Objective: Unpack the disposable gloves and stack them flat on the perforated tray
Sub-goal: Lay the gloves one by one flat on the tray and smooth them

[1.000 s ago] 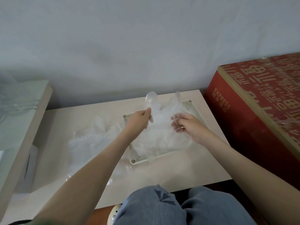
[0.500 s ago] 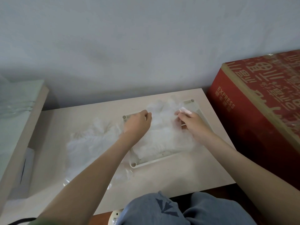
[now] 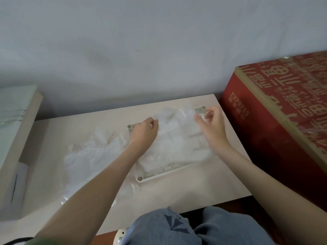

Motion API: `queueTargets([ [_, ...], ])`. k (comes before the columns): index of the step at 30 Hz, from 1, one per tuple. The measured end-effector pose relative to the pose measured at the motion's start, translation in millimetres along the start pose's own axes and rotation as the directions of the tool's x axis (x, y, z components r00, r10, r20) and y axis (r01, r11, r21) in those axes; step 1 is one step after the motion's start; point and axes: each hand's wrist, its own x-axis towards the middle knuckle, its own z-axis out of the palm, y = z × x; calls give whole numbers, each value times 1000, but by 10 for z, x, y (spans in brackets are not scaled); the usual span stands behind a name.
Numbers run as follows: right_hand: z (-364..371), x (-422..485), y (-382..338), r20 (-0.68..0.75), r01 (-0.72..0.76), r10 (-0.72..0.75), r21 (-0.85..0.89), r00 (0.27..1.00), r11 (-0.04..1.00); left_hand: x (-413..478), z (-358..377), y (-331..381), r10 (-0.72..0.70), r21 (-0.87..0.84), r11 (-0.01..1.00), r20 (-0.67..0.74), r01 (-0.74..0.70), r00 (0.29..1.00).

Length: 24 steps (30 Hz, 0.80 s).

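A cream perforated tray [image 3: 166, 175] lies on the low table, mostly covered by a flat stack of clear disposable gloves [image 3: 175, 145]. My left hand [image 3: 144, 132] rests at the tray's far left corner, its fingers pinching the edge of the top glove [image 3: 177, 121]. My right hand [image 3: 211, 123] hovers near the far right corner, pinching the other edge of the same thin film. A loose heap of crumpled gloves [image 3: 92, 156] sits left of the tray on a clear plastic wrapper.
A large red cardboard box [image 3: 283, 110] stands close on the right of the beige table [image 3: 185, 191]. A pale cabinet [image 3: 16, 124] rises on the left. The wall is directly behind. My knees in blue trousers [image 3: 177, 228] press against the table's near edge.
Both hands have lowered the glove from above the tray onto the stack and moved apart, the right hand going out to the far right corner.
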Motion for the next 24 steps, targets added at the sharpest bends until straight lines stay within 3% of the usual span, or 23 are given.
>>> queueTargets([
  [4,158,-165,2,323,117,16,-389,946,914,1,2,47,1,39,999,-8,-1,1000],
  [8,214,-128,120,343,161,68,-597,937,786,2,5,73,11,36,999,17,-12,1000],
  [12,191,-32,162,251,116,41,-579,967,807,16,-20,68,49,58,997,31,-51,998],
  [15,116,50,175,196,27,85,-506,977,862,34,-35,45,62,103,993,39,-65,997],
  [19,-39,93,184,143,-54,147,-508,979,860,56,-5,21,77,121,989,53,-83,996],
  [24,-149,100,145,217,-98,242,-520,946,848,58,19,-26,61,77,995,30,-63,998],
])
